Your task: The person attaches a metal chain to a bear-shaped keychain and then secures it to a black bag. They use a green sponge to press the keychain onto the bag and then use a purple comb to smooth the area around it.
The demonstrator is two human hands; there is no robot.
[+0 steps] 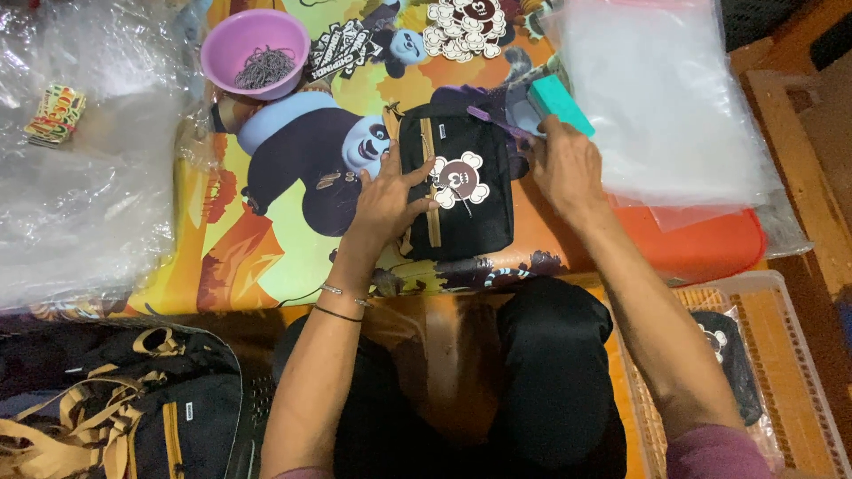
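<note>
A small black pouch [461, 226] with a tan zip stripe lies on the cartoon-panda table cover [266, 257]. A round brown-and-white hang tag [458, 180] rests on its front. My left hand [386, 200] presses flat on the pouch's left edge, fingers spread toward the tag. At the pouch's top right corner, my right hand [564, 164] grips a teal tool [559, 102] with a purple tip, held against the pouch.
A purple bowl [232, 40] holding dark loops stands at the back left, several matching tags [466, 27] lie at the back. Clear plastic bags [666, 106] pile on the right, plastic sheeting [71, 177] on the left. A basket [781, 355] holds a bagged pouch; black bags [133, 408] lie lower left.
</note>
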